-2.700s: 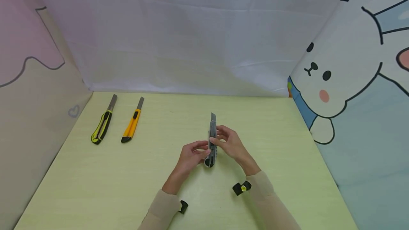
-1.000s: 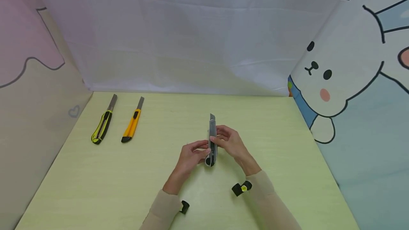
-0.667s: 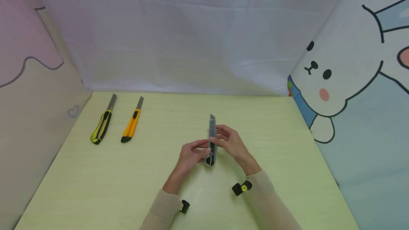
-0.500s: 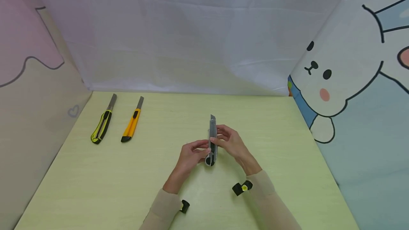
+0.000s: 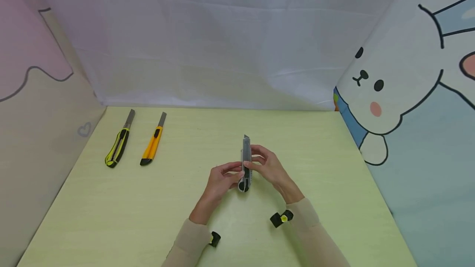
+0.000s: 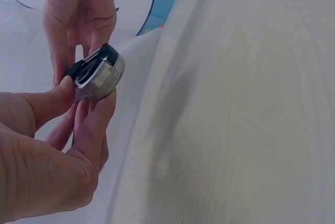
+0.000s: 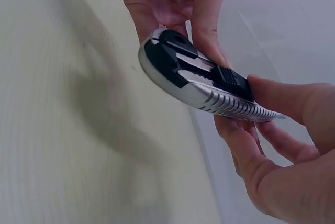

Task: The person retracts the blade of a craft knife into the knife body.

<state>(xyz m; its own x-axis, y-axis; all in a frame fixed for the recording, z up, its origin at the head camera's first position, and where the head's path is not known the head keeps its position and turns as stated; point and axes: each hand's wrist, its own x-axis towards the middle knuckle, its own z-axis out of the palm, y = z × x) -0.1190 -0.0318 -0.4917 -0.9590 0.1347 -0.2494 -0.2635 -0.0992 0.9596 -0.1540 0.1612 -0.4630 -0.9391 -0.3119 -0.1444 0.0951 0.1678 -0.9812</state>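
A silver and black box cutter (image 5: 246,164) is held between both hands above the table, blade end away from me. Only a short tip of its blade sticks out at the top. My left hand (image 5: 221,181) pinches the handle's lower left side between thumb and fingers. My right hand (image 5: 270,169) grips the upper right side, fingers beneath. In the right wrist view, the right thumb (image 7: 288,98) presses at the end of the black slider (image 7: 233,81). The left wrist view shows the cutter's rounded butt (image 6: 102,75) between the hands.
On the pale yellow table (image 5: 185,217), a lime and black box cutter (image 5: 118,147) and an orange one (image 5: 152,145) lie side by side at the back left, blades out. A white cloth (image 5: 208,52) hangs behind, and a rabbit-print cloth (image 5: 400,94) borders the right.
The silver cutter's blade has drawn back into its handle, leaving a much shorter tip out. Both hands keep their hold in nearly the same place.
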